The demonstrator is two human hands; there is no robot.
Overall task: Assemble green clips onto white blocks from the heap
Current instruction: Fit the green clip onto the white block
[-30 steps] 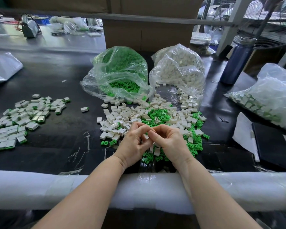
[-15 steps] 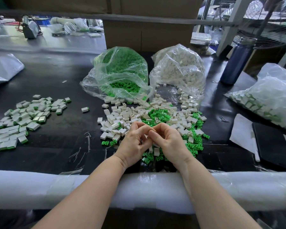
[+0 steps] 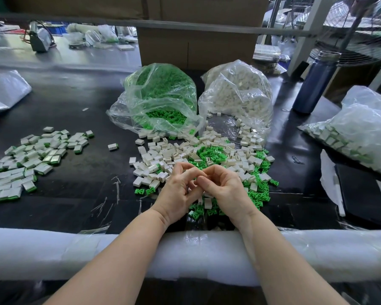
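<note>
Heap point(image 3: 207, 154) of white blocks and green clips, mid-table before two bags.
Left hand point(image 3: 176, 192) and right hand point(image 3: 224, 190) meet above it, fingers curled; what they pinch is hidden.

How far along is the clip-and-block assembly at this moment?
Done: a spread of finished blocks with green edges lies on the left, plus a bag of assembled pieces on the right. In hand: the left hand and right hand meet fingertip to fingertip; the part in their grip is hidden. Left: the mixed heap, the green clip bag and the white block bag.
</note>
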